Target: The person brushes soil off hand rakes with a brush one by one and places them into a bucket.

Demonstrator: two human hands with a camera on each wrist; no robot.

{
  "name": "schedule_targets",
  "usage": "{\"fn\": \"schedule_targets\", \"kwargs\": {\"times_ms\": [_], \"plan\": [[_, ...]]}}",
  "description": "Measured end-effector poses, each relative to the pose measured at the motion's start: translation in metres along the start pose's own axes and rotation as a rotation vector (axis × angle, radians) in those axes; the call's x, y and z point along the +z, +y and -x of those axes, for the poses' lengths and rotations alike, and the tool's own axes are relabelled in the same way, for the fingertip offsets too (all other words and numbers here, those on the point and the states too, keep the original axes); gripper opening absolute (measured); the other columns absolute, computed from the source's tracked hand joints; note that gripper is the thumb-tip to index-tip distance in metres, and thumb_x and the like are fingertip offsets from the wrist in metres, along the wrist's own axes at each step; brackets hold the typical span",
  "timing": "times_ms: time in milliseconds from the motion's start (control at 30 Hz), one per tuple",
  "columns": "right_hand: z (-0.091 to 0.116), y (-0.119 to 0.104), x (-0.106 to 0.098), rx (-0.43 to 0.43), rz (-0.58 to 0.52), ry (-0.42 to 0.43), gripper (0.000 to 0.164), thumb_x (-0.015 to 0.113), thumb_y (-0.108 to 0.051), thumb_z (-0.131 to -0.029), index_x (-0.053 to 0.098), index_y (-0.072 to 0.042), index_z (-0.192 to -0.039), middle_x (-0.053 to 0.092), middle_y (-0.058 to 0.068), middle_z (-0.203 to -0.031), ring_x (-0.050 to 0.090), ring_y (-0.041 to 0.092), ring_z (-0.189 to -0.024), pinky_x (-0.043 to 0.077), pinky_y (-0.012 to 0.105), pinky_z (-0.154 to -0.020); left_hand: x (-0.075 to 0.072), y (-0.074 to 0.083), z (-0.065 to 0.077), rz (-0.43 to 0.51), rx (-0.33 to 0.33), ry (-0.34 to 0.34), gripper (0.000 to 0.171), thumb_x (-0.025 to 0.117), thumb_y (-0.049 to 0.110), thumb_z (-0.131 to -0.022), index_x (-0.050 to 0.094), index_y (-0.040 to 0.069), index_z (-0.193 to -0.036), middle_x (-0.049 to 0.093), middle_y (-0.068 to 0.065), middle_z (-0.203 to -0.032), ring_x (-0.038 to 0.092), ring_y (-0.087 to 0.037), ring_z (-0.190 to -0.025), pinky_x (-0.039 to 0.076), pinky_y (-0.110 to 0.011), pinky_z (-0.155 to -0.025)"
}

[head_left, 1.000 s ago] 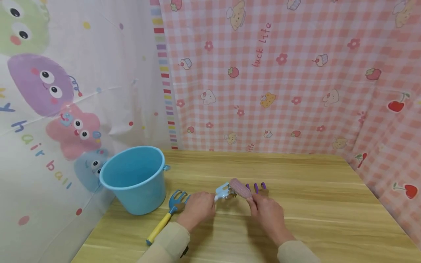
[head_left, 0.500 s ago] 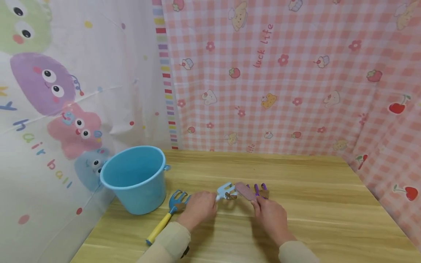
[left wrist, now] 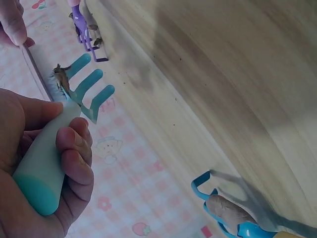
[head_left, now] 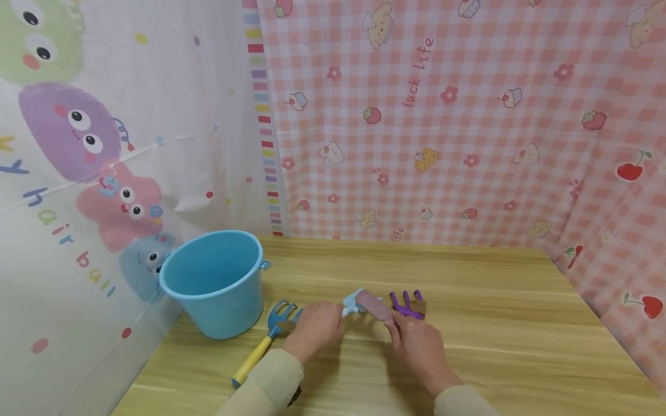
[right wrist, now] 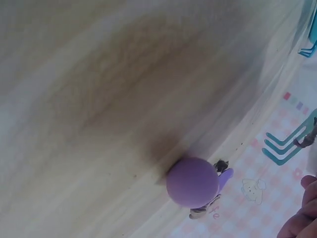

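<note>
My left hand [head_left: 316, 328] grips the pale handle of a light blue toy hand rake [left wrist: 47, 153]. Brown dirt [left wrist: 60, 78] clings at the base of its tines in the left wrist view. In my right hand [head_left: 420, 345] I hold a brush with a dusty pink, textured back [head_left: 374, 305]; its pale bristles face the rake head. From the head view the brush covers much of the tines. Just beyond my right hand lies a purple hand rake [head_left: 404, 305] with brown dirt on it; its rounded handle end [right wrist: 192, 182] shows in the right wrist view.
A blue bucket [head_left: 218, 315] stands at the table's left side. Between it and my left arm lies a blue hand rake with a yellow handle [head_left: 252, 361], a brown lump [left wrist: 228, 208] on its tines. Dark specks dot the wooden table [head_left: 520, 323]. Patterned cloths hang behind and beside it.
My right hand and the brush shifted slightly right, then back left over the light blue rake's head. More of the purple rake shows now. My left hand stays nearly still.
</note>
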State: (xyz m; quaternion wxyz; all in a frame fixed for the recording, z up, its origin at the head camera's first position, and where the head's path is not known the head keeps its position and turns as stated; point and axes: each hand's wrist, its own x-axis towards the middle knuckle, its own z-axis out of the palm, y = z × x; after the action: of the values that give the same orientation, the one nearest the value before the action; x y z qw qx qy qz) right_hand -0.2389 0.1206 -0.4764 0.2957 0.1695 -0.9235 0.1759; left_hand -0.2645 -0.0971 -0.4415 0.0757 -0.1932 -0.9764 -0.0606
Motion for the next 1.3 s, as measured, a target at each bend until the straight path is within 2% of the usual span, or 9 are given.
{"fn": "schedule_targets", "kwargs": {"times_ms": [167,433,600,800,900,1100,1300], "plan": [[-0.002,0.005,-0.001,0.048,0.004,-0.025,0.022,0.074,-0.02,-0.087,0.057,-0.014,-0.074,0.056,0.002,-0.061,0.06,0.031,-0.053,0.043,0.043,-0.044,-0.002,0.001,0.0,-0.006,0.012,0.01,0.015,0.062,0.013,-0.086,0.055,0.015,-0.073,0.046,0.003,-0.061,0.045,-0.012,-0.054,0.042,-0.032,-0.048],[-0.001,0.011,0.0,0.097,-0.021,-0.029,0.018,0.072,-0.019,-0.088,0.06,-0.015,-0.075,0.063,0.006,-0.066,0.063,0.035,-0.059,0.045,0.047,-0.048,-0.001,0.002,0.002,-0.015,0.032,0.036,0.014,0.064,0.014,-0.085,0.055,0.014,-0.073,0.05,0.002,-0.061,0.048,-0.014,-0.054,0.043,-0.034,-0.05],[-0.001,0.014,0.0,0.132,-0.02,-0.056,0.01,0.071,-0.02,-0.09,0.069,-0.011,-0.085,0.067,0.01,-0.072,0.065,0.036,-0.061,0.047,0.047,-0.05,0.0,0.002,0.003,-0.011,0.038,0.036,0.015,0.063,0.015,-0.086,0.055,0.015,-0.073,0.051,0.003,-0.062,0.05,-0.014,-0.055,0.044,-0.035,-0.051],[-0.002,0.017,-0.002,0.173,-0.014,-0.113,0.018,0.069,-0.022,-0.093,0.073,-0.007,-0.101,0.071,0.013,-0.08,0.067,0.034,-0.067,0.049,0.047,-0.054,0.002,0.001,0.002,0.001,0.033,0.024,0.018,0.062,0.015,-0.088,0.054,0.016,-0.072,0.049,0.004,-0.062,0.049,-0.013,-0.055,0.044,-0.035,-0.051],[-0.003,0.018,-0.003,0.184,-0.005,-0.114,0.017,0.068,-0.022,-0.093,0.073,-0.007,-0.1,0.071,0.013,-0.079,0.066,0.034,-0.066,0.049,0.047,-0.054,0.001,0.001,0.002,0.004,0.034,0.028,0.018,0.062,0.016,-0.088,0.053,0.016,-0.072,0.049,0.004,-0.062,0.049,-0.014,-0.055,0.043,-0.035,-0.051],[-0.005,0.02,-0.005,0.213,-0.003,-0.131,0.014,0.068,-0.023,-0.093,0.068,-0.01,-0.088,0.065,0.009,-0.069,0.062,0.031,-0.059,0.045,0.044,-0.049,0.002,0.0,0.004,0.013,0.04,0.038,0.017,0.061,0.013,-0.086,0.053,0.016,-0.071,0.048,0.003,-0.061,0.047,-0.014,-0.054,0.042,-0.034,-0.05],[-0.003,0.028,-0.011,0.292,0.008,-0.188,0.021,0.064,-0.025,-0.096,0.07,-0.006,-0.104,0.07,0.016,-0.081,0.066,0.036,-0.069,0.049,0.046,-0.053,-0.001,-0.005,0.004,0.053,-0.017,-0.005,0.016,0.059,0.014,-0.089,0.056,0.015,-0.074,0.048,0.003,-0.061,0.046,-0.014,-0.053,0.041,-0.034,-0.048]]}}
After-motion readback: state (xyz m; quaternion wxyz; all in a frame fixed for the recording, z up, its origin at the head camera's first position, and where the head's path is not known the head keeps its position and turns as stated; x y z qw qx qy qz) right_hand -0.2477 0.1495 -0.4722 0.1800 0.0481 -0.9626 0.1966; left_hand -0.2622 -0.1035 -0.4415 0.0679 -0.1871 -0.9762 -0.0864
